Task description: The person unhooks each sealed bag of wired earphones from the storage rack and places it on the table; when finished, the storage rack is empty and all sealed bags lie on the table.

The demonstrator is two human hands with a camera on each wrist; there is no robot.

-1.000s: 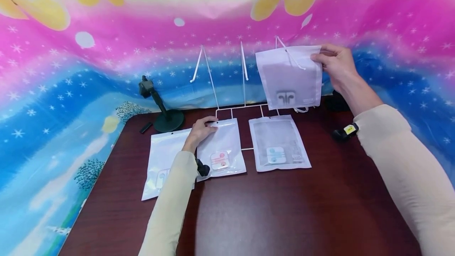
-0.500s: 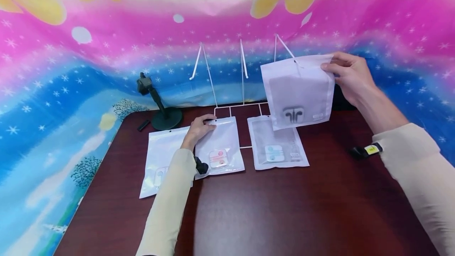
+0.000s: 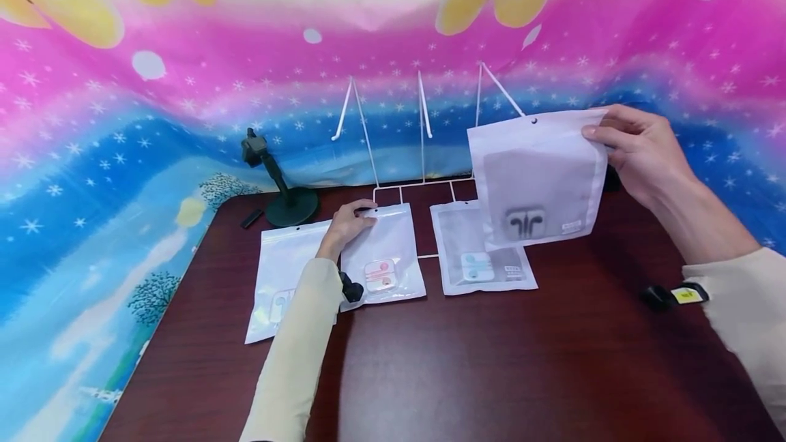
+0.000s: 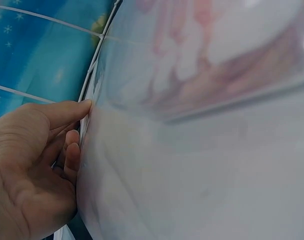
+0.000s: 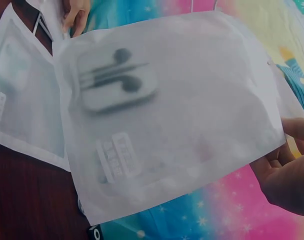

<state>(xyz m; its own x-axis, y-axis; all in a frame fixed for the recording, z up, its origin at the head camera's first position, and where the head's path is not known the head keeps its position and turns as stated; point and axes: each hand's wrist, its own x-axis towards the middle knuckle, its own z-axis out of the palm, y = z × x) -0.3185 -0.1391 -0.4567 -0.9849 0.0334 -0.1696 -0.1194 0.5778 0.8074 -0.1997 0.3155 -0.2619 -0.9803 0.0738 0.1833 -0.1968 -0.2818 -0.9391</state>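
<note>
Dark reddish-brown wood makes up the table [image 3: 491, 374], bare along its near edge. Further in, three flat white plastic pouches lie side by side: a leftmost pouch with a white earphone case [image 3: 276, 278], partly under the left sleeve, a middle pouch with a pink earphone case [image 3: 383, 251] and a right-hand pouch with a pale blue earphone case [image 3: 475, 258]. The left hand [image 3: 346, 220] rests on the far left corner of the pink-case pouch, thumb and fingers curled at its edge, pinching it as the left wrist view shows. To the right, raised above the table, the right hand [image 3: 641, 152] pinches the top right corner of a frosted white pouch holding grey earphones [image 3: 540, 179]; the pouch hangs upright, its lower edge overlapping the blue-case pouch in the head view. Beyond stands a white wire display rack [image 3: 420, 128] with three slanted prongs, free of the held pouch. Far left sits a dark round-based stand [image 3: 279, 189]. A pink and blue starry cloth [image 3: 123, 121] forms the backdrop.
</note>
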